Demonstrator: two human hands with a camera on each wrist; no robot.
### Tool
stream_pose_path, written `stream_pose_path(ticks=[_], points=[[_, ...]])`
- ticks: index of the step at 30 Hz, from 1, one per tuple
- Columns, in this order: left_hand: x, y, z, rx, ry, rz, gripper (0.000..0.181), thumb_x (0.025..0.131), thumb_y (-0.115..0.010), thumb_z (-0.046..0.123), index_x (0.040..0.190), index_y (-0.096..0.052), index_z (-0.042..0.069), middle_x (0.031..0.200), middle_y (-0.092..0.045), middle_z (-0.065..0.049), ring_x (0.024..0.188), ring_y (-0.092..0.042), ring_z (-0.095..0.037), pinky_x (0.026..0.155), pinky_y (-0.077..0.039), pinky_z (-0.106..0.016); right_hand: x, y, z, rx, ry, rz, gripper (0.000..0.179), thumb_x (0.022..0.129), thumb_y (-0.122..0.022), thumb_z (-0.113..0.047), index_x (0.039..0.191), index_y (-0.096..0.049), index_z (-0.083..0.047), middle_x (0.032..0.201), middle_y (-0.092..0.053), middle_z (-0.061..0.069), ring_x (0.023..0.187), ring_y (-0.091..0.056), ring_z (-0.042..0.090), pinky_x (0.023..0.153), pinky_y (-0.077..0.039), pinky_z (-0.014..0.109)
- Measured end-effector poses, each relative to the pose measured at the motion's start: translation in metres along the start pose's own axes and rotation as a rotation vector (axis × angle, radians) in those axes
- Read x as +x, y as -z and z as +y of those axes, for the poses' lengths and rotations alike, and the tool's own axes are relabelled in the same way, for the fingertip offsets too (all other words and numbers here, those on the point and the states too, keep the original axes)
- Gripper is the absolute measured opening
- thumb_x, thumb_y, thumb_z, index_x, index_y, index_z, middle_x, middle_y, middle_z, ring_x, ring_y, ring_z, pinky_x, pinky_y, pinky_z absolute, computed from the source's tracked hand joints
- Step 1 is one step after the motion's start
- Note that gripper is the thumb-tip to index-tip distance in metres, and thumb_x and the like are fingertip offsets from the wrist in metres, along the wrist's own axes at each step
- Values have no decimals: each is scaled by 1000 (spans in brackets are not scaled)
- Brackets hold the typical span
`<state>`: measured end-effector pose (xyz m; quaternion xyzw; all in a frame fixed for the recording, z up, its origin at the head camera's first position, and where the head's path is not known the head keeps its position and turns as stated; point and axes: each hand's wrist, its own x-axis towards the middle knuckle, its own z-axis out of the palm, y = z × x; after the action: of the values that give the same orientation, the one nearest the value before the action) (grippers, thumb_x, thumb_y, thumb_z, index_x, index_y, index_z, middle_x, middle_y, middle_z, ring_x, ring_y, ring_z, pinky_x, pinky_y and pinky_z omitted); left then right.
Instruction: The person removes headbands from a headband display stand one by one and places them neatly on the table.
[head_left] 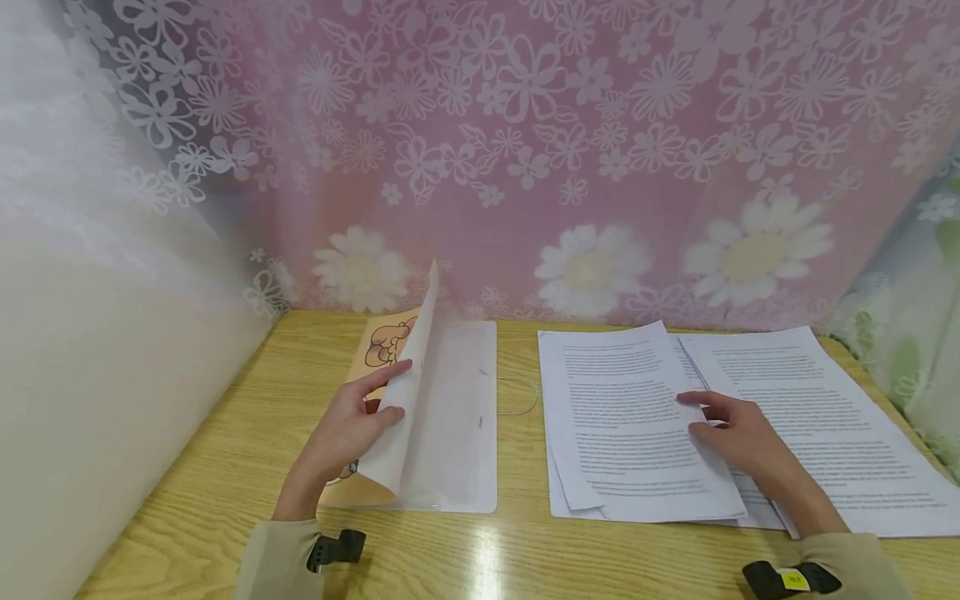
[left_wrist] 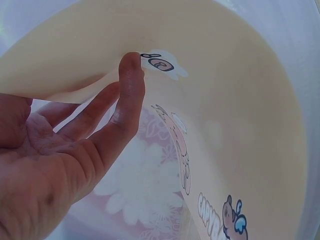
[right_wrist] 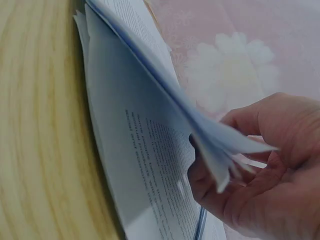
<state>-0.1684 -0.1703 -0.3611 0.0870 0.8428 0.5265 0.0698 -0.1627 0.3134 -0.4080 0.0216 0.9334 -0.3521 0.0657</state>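
Observation:
My left hand (head_left: 348,429) touches the raised, curved cover of a folder (head_left: 408,433). The thumb and index finger lie spread apart against it. In the left wrist view a fingertip presses the beige cover (left_wrist: 240,90), which carries cartoon animals. Under the cover lies a pale, translucent inner sheet (head_left: 457,417). My right hand (head_left: 738,437) pinches the right edge of printed sheets (head_left: 637,417). In the right wrist view several page edges (right_wrist: 220,145) are bent up between thumb and fingers. More printed paper (head_left: 817,417) lies beneath and to the right of that hand.
A thin elastic loop (head_left: 525,396) sticks out from the folder's right side. The wooden table (head_left: 225,433) is bordered behind by a pink flowered curtain (head_left: 480,167) and at the left by a white surface (head_left: 112,333). Black straps (head_left: 337,550) sit at both wrists.

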Motion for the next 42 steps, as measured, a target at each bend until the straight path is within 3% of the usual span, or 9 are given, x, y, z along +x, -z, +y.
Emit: stream_pose_path(ticks=[4, 11, 15, 19, 23, 26, 30, 35, 42], points=[[1, -1, -1, 4, 2, 0, 54, 89, -55, 10, 136, -48, 36, 144, -39, 8, 58, -36, -16, 56, -37, -27, -1, 1, 4, 29, 0, -9, 50, 91, -59, -23, 138, -48, -10, 132, -47, 24, 107, -53, 33, 75, -45, 28], [3, -2, -5, 18, -1, 7, 55, 90, -55, 11, 137, -47, 37, 149, -34, 11, 88, -54, -23, 64, -41, -31, -4, 6, 6, 58, 72, 16, 52, 91, -62, -31, 138, -49, -12, 139, -45, 23, 123, -41, 38, 69, -46, 17], [4, -3, -6, 20, 6, 9, 56, 89, -54, 11, 137, -47, 38, 148, -35, 12, 90, -55, -25, 64, -41, -31, -6, 8, 7, 102, 93, 22, 54, 91, -61, -33, 140, -47, -13, 142, -40, 24, 127, -39, 39, 68, -50, 19], [4, -4, -4, 28, 14, 9, 56, 89, -54, 12, 137, -46, 39, 148, -35, 11, 87, -55, -22, 63, -41, -29, -7, 9, 9, 157, 90, 39, 56, 91, -61, -34, 141, -45, -14, 145, -38, 23, 120, -46, 14, 70, -52, 18], [4, -4, -3, 39, 29, 6, 55, 89, -54, 12, 137, -46, 39, 141, -41, 8, 64, -44, -16, 54, -37, -26, -8, 10, 10, 226, 82, 68, 57, 91, -61, -36, 141, -45, -16, 144, -38, 19, 107, -38, -10, 71, -52, 15], [4, -4, -3, 45, 33, 3, 55, 89, -54, 12, 137, -46, 39, 136, -44, 7, 56, -34, -16, 53, -35, -26, -9, 10, 9, 298, 77, 79, 56, 90, -61, -36, 141, -45, -19, 140, -42, 3, 108, -36, -10, 72, -52, 15], [4, -4, -2, 43, 25, 1, 55, 89, -55, 12, 137, -46, 38, 137, -43, 8, 62, -41, -16, 58, -38, -28, -10, 9, 7, 439, 88, 71, 55, 91, -63, -29, 141, -45, -18, 126, -49, -19, 104, -45, -7, 69, -55, 20], [4, -5, -2, 19, 17, -14, 55, 90, -55, 12, 137, -46, 37, 139, -42, 7, 62, -43, -17, 57, -38, -27, -11, 5, 4, 737, 131, 39, 52, 90, -63, -14, 139, -47, -14, 118, -56, -17, 92, -56, -4, 68, -55, 19], [4, -3, -4, 32, 12, -10, 55, 89, -55, 12, 138, -46, 38, 140, -41, 8, 57, -35, -16, 53, -36, -26, -10, -10, -6, 836, 150, 38, 54, 91, -61, -12, 142, -44, -12, 135, -42, -14, 124, -25, 6, 78, -51, 11]])
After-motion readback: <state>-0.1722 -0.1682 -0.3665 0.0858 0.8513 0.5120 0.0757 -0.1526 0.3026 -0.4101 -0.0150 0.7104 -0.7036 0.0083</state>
